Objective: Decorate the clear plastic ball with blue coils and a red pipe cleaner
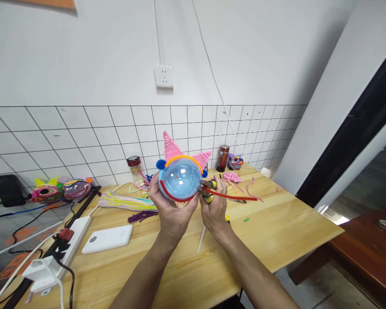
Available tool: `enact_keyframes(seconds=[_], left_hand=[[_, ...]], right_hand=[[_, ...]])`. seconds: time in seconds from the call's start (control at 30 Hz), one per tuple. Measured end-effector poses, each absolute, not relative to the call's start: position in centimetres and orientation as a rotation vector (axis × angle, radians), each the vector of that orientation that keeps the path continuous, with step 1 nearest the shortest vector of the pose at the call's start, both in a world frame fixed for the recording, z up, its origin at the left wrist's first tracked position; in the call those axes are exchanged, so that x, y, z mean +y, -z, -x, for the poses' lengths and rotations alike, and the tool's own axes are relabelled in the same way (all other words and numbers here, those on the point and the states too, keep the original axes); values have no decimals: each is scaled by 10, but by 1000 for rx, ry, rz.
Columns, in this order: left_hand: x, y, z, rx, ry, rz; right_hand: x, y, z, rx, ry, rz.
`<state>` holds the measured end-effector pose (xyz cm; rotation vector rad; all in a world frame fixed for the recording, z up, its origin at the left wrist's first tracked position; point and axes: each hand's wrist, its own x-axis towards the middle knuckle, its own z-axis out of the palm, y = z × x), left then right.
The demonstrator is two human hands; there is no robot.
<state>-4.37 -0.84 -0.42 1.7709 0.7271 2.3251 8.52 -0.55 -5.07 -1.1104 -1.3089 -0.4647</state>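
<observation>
My left hand (pixel 173 212) is wrapped round a clear bluish plastic ball craft (pixel 182 178), held up above the table. Two pink pointed ears (pixel 171 146) stand on top, with an orange strip (pixel 185 158) below them and a dark blue pompom (pixel 161 164) at the side. Along the lower rim runs a red pipe cleaner (pixel 234 196), its free end sticking out to the right. My right hand (pixel 215 210) is closed on pliers (pixel 209 191) with yellow and dark handles; their jaws are at the red pipe cleaner beside the ball's right edge.
Bundled pipe cleaners (pixel 125 201), a white power bank (pixel 107 239) and a power strip (pixel 62 253) lie at left. Two glass bottles, one at the back right (pixel 223 159), stand near the tiled wall. Finished-looking crafts (pixel 45 192) sit at far left; another craft (pixel 235 162) sits back right.
</observation>
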Motion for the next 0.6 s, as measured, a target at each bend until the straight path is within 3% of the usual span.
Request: enact_keyframes(seconds=[0.6], left_hand=[[-6, 9, 42, 731, -2317, -1774]], right_hand=[[-8, 50, -88, -1316, 401, 1092]])
